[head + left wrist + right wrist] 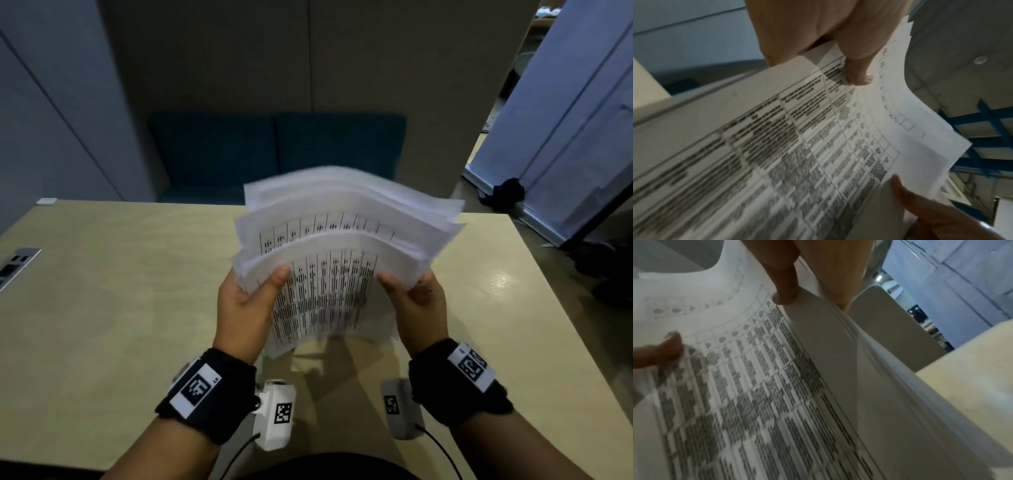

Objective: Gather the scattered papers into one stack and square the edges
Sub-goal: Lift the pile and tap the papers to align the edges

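A sheaf of white papers (pixel 335 260) printed with tables is held upright above the beige table (pixel 120 308), its top edges fanned and uneven. My left hand (pixel 250 298) grips the left side, thumb on the front sheet. My right hand (pixel 416 301) grips the right side the same way. In the left wrist view my left hand (pixel 830 48) pinches the papers (pixel 797 154), thumb pressed on the print. The right wrist view shows my right hand (pixel 807 280) clamped on the papers (pixel 756 394) at their edge. The sheaf's lower edge looks blurred just above the table.
A power socket panel (pixel 15 265) is set into the table at the far left. A teal sofa (pixel 277 154) stands behind the table's far edge. Glass partition (pixel 565 120) rises at the right. The table's right edge (pixel 555 291) runs diagonally.
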Demonstrator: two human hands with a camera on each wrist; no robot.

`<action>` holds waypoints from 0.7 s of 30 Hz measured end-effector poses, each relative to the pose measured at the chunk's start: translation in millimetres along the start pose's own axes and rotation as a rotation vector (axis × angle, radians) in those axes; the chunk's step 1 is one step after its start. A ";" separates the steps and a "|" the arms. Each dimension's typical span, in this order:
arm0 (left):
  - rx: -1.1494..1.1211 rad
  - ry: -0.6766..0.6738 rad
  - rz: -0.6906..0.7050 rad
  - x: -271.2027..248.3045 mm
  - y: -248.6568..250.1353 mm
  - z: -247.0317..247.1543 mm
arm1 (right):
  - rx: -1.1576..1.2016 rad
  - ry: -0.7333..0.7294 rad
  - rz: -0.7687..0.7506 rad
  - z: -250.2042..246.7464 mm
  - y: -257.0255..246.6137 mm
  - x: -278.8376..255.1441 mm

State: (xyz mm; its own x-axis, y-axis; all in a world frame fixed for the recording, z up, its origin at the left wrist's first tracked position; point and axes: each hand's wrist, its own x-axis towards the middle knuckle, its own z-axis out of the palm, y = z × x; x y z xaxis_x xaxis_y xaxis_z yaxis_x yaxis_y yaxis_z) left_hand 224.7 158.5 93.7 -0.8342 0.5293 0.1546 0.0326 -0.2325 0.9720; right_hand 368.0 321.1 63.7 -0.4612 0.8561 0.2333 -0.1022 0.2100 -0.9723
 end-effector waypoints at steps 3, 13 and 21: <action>0.014 -0.003 -0.067 3.0 -15.4 -10.8 | 0.112 -0.054 0.106 -4.5 12.4 -0.4; -0.033 -0.024 -0.102 2.3 -30.8 -12.7 | 0.068 -0.091 0.132 3.5 16.8 -4.4; -0.047 0.012 0.028 7.9 -19.3 5.7 | 0.214 0.016 0.065 17.4 -4.4 1.0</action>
State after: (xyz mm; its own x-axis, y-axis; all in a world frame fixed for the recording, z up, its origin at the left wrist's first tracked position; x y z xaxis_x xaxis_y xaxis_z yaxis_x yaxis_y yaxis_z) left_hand 220.6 171.9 77.1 -0.8398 0.5123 0.1796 0.0308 -0.2854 0.9579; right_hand 352.7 312.8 68.1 -0.4588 0.8724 0.1685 -0.2586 0.0504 -0.9647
